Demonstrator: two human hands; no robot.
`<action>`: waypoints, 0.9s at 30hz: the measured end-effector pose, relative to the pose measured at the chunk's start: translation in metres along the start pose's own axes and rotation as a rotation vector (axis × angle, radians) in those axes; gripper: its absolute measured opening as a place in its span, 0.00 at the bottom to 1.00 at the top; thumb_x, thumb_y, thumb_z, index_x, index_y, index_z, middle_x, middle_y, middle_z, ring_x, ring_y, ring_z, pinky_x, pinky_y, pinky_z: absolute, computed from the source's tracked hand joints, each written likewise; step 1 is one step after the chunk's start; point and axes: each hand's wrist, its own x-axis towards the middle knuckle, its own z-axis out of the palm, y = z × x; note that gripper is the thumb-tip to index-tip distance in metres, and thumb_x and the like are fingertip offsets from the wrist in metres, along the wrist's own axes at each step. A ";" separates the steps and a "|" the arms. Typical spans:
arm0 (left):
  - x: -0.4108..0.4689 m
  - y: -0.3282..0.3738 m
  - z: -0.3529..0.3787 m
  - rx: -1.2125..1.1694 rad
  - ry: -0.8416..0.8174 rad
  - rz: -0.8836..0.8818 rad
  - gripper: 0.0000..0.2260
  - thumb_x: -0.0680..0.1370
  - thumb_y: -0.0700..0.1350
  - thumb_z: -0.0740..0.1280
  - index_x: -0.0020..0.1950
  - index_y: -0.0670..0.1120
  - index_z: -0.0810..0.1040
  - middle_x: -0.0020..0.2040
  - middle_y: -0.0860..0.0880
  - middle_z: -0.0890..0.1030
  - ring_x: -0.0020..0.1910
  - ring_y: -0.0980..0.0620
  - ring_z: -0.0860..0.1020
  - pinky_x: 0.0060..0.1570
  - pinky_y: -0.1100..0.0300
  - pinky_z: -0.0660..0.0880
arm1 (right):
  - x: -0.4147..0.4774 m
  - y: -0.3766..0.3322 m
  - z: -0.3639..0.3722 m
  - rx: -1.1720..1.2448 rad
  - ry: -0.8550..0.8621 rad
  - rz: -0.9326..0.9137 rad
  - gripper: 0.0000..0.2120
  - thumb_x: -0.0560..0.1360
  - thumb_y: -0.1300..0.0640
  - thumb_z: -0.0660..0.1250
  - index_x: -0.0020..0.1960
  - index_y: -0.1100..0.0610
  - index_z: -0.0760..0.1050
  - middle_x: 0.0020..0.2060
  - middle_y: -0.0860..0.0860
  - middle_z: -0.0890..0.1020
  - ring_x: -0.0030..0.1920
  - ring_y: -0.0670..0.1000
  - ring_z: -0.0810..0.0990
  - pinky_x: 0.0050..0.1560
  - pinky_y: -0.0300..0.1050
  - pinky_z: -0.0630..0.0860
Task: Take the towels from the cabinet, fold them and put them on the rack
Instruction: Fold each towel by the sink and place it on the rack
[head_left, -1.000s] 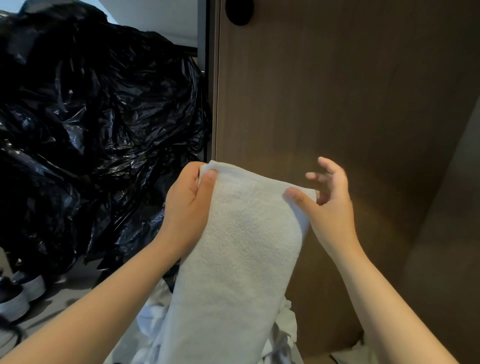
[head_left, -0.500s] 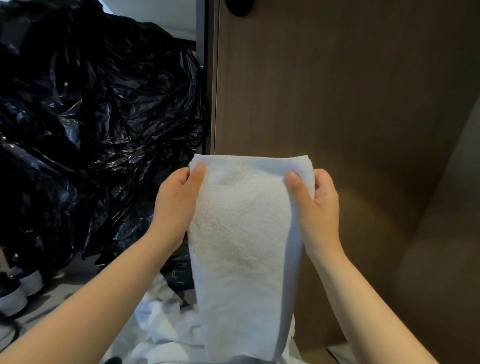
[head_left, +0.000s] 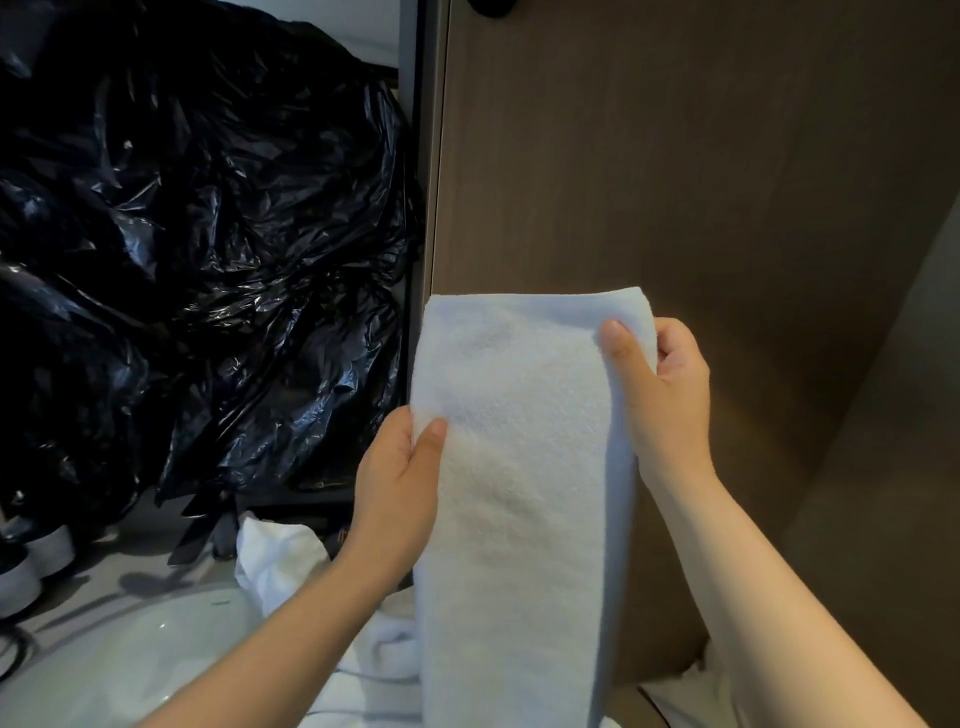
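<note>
Towel (head_left: 519, 519) between left hand (head_left: 397, 483) and right hand (head_left: 670, 410), bottom off-frame

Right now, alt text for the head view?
Two bare hands hold up a folded white towel before a brown wooden panel: the right hand grips its right edge near the top, the left hand pinches its left edge lower down. Crumpled black plastic bags fill the left side.

Wooden panel (head_left: 675, 182) just behind the grip on the towel (head_left: 519, 467). Black bags (head_left: 208, 234) crowd the left, white cloth heap (head_left: 280, 561) lies below. Right side free.
</note>
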 end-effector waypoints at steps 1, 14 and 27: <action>0.001 0.003 0.003 -0.010 0.026 0.012 0.13 0.82 0.47 0.59 0.49 0.36 0.71 0.44 0.37 0.75 0.38 0.52 0.71 0.39 0.58 0.69 | -0.003 0.004 -0.003 0.031 -0.005 0.051 0.09 0.77 0.44 0.67 0.45 0.49 0.74 0.35 0.40 0.77 0.37 0.39 0.76 0.35 0.28 0.72; 0.017 0.011 -0.016 0.160 0.025 0.215 0.08 0.83 0.45 0.58 0.46 0.54 0.72 0.44 0.62 0.76 0.38 0.67 0.74 0.35 0.77 0.68 | -0.129 0.058 0.012 0.311 -0.236 0.627 0.28 0.70 0.41 0.65 0.50 0.67 0.76 0.37 0.55 0.80 0.37 0.52 0.77 0.43 0.43 0.77; 0.047 0.043 -0.010 0.132 -0.129 0.510 0.10 0.84 0.47 0.57 0.49 0.63 0.69 0.44 0.73 0.75 0.43 0.70 0.75 0.37 0.78 0.68 | -0.083 0.000 -0.013 -0.100 0.210 0.052 0.12 0.80 0.48 0.61 0.61 0.49 0.76 0.49 0.35 0.82 0.53 0.37 0.79 0.49 0.28 0.76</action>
